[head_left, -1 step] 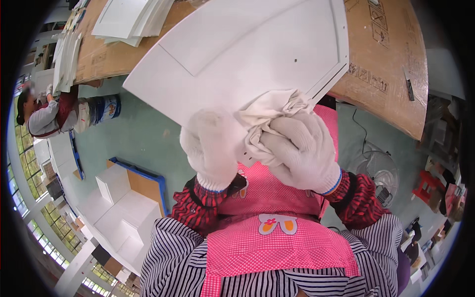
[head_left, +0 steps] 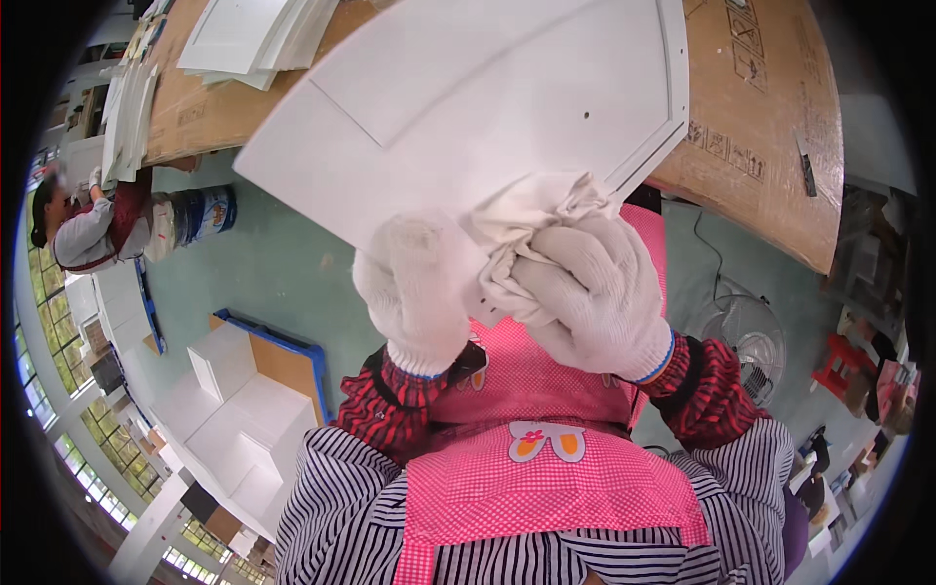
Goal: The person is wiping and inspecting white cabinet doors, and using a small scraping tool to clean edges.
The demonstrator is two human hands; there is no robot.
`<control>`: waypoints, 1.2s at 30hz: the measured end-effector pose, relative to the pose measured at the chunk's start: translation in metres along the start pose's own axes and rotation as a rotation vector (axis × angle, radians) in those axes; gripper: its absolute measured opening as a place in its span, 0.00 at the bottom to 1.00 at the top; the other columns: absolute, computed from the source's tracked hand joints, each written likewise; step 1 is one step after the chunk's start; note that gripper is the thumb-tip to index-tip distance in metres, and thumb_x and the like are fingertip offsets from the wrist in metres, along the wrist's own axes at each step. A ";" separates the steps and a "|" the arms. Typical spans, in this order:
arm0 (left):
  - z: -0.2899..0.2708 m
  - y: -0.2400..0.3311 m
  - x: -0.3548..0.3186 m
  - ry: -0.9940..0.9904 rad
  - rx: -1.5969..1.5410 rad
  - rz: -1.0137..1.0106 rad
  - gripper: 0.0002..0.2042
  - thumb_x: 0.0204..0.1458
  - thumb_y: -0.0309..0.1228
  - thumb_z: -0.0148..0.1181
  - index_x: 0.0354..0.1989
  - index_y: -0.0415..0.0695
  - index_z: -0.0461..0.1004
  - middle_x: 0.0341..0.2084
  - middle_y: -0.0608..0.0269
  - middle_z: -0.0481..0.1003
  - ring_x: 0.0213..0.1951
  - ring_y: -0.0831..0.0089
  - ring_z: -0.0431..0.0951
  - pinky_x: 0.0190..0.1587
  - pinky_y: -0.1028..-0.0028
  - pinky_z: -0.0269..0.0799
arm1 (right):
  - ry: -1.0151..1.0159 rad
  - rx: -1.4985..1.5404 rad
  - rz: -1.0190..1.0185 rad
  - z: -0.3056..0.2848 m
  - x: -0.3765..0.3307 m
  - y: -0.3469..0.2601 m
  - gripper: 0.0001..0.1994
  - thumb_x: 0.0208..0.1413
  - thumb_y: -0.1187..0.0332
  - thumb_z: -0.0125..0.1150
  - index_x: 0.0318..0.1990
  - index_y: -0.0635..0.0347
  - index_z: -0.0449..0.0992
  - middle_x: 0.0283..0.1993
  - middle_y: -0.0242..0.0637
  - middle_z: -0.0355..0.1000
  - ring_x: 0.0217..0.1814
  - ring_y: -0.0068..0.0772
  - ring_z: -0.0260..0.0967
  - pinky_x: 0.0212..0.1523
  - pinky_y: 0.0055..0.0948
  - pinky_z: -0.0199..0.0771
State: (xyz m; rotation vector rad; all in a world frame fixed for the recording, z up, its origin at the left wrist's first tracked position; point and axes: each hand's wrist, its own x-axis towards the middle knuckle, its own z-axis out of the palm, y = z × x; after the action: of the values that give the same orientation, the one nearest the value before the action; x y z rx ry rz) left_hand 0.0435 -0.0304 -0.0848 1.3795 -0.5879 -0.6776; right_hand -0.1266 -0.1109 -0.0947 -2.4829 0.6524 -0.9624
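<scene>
The panel (head_left: pixel 546 97) runs out of view at the top, and the cloth (head_left: pixel 522 219) and both gloves cover parts of its near end. The left hand (head_left: pixel 414 283) is blurred and its fingertips are hidden; its grip looks closed around the panel's near left edge. The right hand (head_left: pixel 600 292) has its grip clenched on the crumpled cloth, hiding some folds. The panel's near end juts past the table (head_left: pixel 770 185) almost to the apron (head_left: pixel 556 478), leaving little room there; green floor (head_left: pixel 283 234) shows to its left, and a fan (head_left: pixel 746 341) stands to the right. The cloth lies against the panel's near end, between the two hands, bunched beneath the right hand's fingers
</scene>
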 end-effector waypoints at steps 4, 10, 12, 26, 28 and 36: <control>0.014 0.006 -0.003 0.188 -0.051 -0.155 0.10 0.71 0.32 0.52 0.45 0.38 0.74 0.40 0.62 0.74 0.44 0.70 0.74 0.47 0.66 0.73 | 0.083 -0.008 -0.033 0.013 0.019 -0.003 0.22 0.35 0.66 0.73 0.45 0.52 0.84 0.47 0.29 0.71 0.46 0.39 0.71 0.43 0.44 0.69; -0.002 -0.017 0.007 0.217 -0.047 -0.129 0.18 0.66 0.29 0.59 0.62 0.34 0.73 0.53 0.53 0.77 0.55 0.60 0.76 0.59 0.64 0.73 | -0.009 -0.067 -0.038 0.006 -0.009 0.002 0.23 0.34 0.65 0.69 0.46 0.49 0.84 0.46 0.25 0.71 0.45 0.36 0.70 0.42 0.45 0.65; 0.002 -0.016 0.007 0.202 -0.066 -0.121 0.19 0.67 0.31 0.59 0.62 0.34 0.72 0.53 0.55 0.77 0.55 0.63 0.76 0.59 0.66 0.72 | -0.046 -0.076 -0.038 0.007 -0.007 0.002 0.24 0.34 0.65 0.69 0.47 0.50 0.84 0.46 0.25 0.71 0.45 0.36 0.70 0.42 0.45 0.65; 0.001 -0.014 0.012 0.070 0.618 0.069 0.22 0.75 0.38 0.46 0.67 0.33 0.69 0.57 0.57 0.73 0.59 0.65 0.75 0.63 0.65 0.71 | 0.085 -0.062 -0.130 0.016 0.025 0.008 0.20 0.38 0.63 0.70 0.44 0.51 0.84 0.40 0.28 0.72 0.42 0.36 0.71 0.44 0.46 0.67; 0.009 -0.003 0.017 0.114 0.128 -0.161 0.20 0.75 0.36 0.46 0.64 0.33 0.71 0.57 0.56 0.73 0.59 0.66 0.75 0.62 0.65 0.73 | 0.018 -0.080 -0.091 0.010 0.021 0.006 0.20 0.38 0.63 0.70 0.44 0.52 0.84 0.40 0.29 0.71 0.41 0.37 0.71 0.44 0.47 0.68; 0.000 -0.008 0.014 0.051 -0.035 -0.146 0.17 0.72 0.37 0.52 0.60 0.37 0.74 0.53 0.61 0.75 0.56 0.71 0.75 0.57 0.71 0.73 | -0.160 -0.116 -0.136 -0.008 0.039 0.027 0.24 0.30 0.69 0.70 0.44 0.51 0.86 0.46 0.28 0.69 0.45 0.38 0.70 0.42 0.43 0.73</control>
State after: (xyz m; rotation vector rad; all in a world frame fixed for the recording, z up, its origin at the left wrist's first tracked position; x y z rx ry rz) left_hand 0.0529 -0.0412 -0.0926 1.4121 -0.4360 -0.7639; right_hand -0.1141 -0.1554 -0.0832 -2.7025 0.5059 -0.7811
